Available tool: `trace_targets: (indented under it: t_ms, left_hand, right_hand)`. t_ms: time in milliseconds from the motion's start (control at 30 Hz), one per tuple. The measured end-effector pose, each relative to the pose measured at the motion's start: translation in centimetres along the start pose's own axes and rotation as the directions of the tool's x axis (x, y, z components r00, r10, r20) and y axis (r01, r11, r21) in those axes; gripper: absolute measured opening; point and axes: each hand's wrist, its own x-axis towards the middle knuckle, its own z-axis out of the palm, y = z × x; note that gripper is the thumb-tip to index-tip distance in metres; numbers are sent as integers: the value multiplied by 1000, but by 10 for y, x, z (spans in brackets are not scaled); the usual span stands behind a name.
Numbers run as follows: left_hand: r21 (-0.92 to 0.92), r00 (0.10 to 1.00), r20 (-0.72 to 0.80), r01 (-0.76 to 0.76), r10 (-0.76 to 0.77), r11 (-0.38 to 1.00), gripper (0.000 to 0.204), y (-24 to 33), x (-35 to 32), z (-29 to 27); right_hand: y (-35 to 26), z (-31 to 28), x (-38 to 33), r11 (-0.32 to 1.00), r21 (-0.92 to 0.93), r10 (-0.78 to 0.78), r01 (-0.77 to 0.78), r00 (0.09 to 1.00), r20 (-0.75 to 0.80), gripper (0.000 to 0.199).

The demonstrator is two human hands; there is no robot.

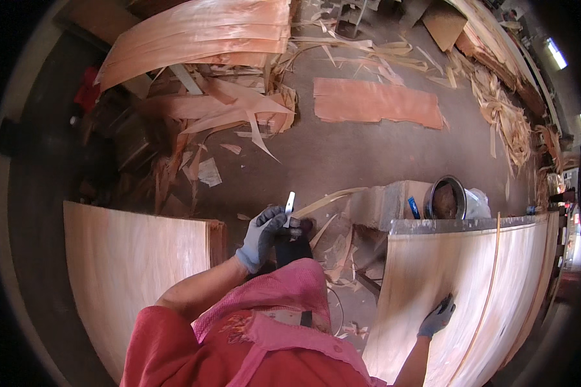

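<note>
My left hand [258, 235], in a grey glove with dark fingers, is closed in front of my body. A small flat whitish tool [290, 204], like a short blade, sticks up from its fingers; its lower part is partly hidden. On the right my right hand [438, 316], gloved the same way, rests on a pale wood veneer sheet [471, 271] on top of a stack. Its fingers are stretched out over the surface, and nothing shows in them. A thin brown strip [486, 303] runs lengthwise on the sheet, just right of this hand.
Another veneer stack [135, 271] stands at my left. Beyond the right stack are a dark pot [447, 197] and a blue object [414, 208]. A reddish sheet [377, 103] lies on the floor, with scraps [500, 116] piled at right and reddish veneer [200, 35] stacked far left.
</note>
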Motion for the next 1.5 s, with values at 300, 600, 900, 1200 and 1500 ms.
trace_targets:
  t_ms: [300, 600, 900, 1200, 1500]
  left_hand:
    - [252, 993, -113, 71, -43, 965, 13, 11, 158, 79]
    - [470, 958, 281, -194, 62, 861, 21, 99, 207, 201]
    - [20, 432, 816, -686, 385, 728, 24, 114, 278, 212]
    - [32, 576, 751, -520, 323, 853, 22, 137, 433, 150]
    - [828, 989, -46, -43, -143, -559, 78, 41, 711, -195]
  right_hand:
    - [-9, 4, 41, 944, 136, 294, -301, 953, 70, 38]
    - [-90, 73, 148, 986, -110, 124, -128, 991, -45, 39]
    - [-91, 72, 144, 966, -126, 230, -227, 973, 11, 39]
    - [-142, 96, 54, 786, -499, 468, -365, 879, 94, 67]
    - [-241, 229, 11, 686, -578, 622, -442, 768, 152, 64]
